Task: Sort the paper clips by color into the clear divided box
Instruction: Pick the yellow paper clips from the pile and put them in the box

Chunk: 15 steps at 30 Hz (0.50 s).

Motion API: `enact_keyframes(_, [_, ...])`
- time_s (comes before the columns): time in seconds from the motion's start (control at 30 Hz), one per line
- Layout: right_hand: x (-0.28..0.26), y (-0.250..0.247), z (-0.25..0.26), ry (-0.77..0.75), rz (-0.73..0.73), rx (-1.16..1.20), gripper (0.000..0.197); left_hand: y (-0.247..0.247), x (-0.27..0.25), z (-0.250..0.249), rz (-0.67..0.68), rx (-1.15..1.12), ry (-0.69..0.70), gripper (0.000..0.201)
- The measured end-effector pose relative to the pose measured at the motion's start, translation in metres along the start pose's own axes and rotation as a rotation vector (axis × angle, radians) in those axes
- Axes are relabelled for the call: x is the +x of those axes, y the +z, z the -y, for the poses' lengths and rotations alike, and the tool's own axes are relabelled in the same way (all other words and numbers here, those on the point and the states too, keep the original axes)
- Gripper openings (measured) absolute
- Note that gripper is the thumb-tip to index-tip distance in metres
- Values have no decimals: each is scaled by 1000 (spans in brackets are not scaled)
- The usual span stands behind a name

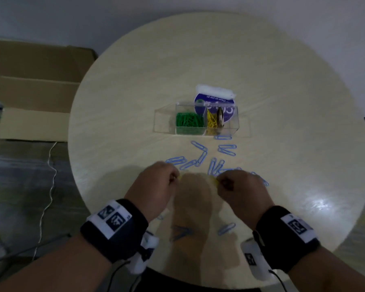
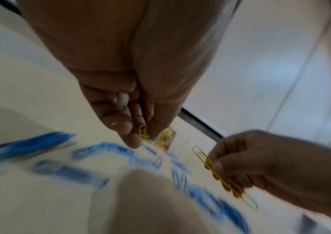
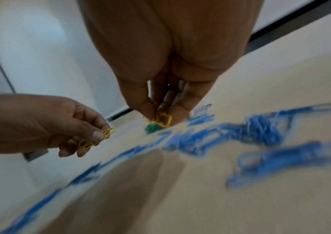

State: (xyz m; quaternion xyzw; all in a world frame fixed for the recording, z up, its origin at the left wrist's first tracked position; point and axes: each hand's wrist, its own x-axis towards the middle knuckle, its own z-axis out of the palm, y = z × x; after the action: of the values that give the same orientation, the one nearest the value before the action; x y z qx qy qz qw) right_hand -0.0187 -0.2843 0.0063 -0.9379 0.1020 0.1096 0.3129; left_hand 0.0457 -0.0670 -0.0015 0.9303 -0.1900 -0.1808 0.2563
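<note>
Yellow clips (image 2: 223,175) pinched in my right hand (image 1: 241,187), more yellow in my left hand (image 1: 156,182); both grips closed. Box (image 1: 200,120) sat ahead across the worktop (image 1: 282,123), yellow compartment nearer my right. Blue clips (image 1: 200,157) lay scattered between.

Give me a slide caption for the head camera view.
Both hands, left hand and right hand, pinch yellow paper clips above scattered blue clips, before the clear divided box.

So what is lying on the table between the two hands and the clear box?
Loose blue paper clips lie scattered on the table between the left hand, the right hand and the clear divided box. The head view shows this.
</note>
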Motion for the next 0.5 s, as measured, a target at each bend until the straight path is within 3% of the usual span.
enact_keyframes(0.17, [35, -43, -10, 68, -188, 135, 10, -26, 71, -41, -285, -199, -24, 8])
enact_keyframes(0.33, [68, -67, -15, 94, -248, 272, 11, -19, 130, -70, -334, -288, -69, 12])
enact_keyframes(0.5, [98, -77, -10, 79, -232, 260, 9, -3, 151, -76, -322, -229, -99, 33])
